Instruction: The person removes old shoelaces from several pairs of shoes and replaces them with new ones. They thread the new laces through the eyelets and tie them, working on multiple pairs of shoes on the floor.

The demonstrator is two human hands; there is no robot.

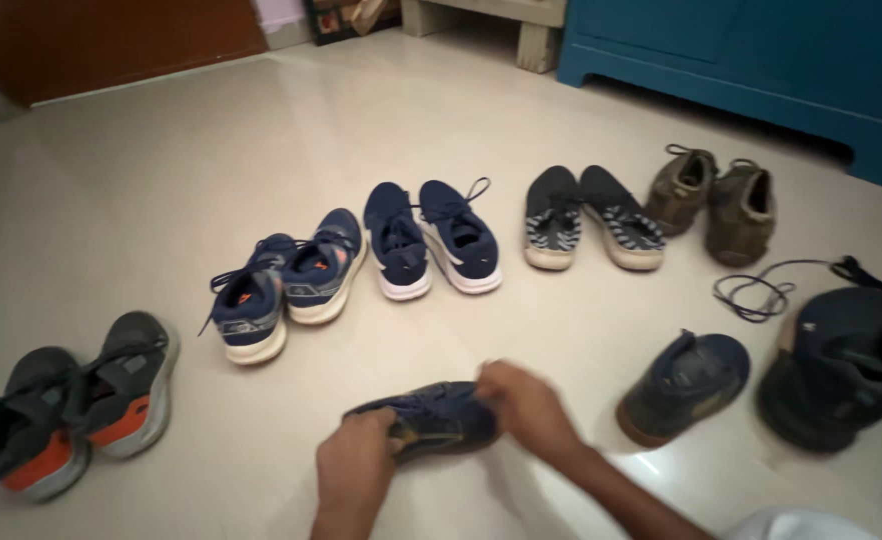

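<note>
- Glossy cream floor tiles fill the room, with a blue wooden cabinet along the far wall and a reddish-brown door in the far left corner.
- Nearest the viewer, both hands clasp one dark navy low shoe lying on the floor: the left hand is closed around its near end, and the right hand pinches its far end with fingers curled in. The picture is blurred here, so which end is heel or toe cannot be told.
- Just right of the grip sits a matching dark navy shoe with a brown sole, on its own and apart from the held one.
- Further right lies a large dark navy high-top shoe, with a loose dark lace coiled on the floor just beyond it.
- Well to the left of the grip stands a grey pair of trainers with orange patches.
- Beyond the grip, four pairs stand side by side in a loose arc: navy trainers with pale soles, navy trainers with white soles, dark slip-ons with striped edging and olive-brown suede shoes.
- As a judgement, the pairs in the arc look already set out; the held shoe, its mate and the high-top are not yet in that line.
</note>
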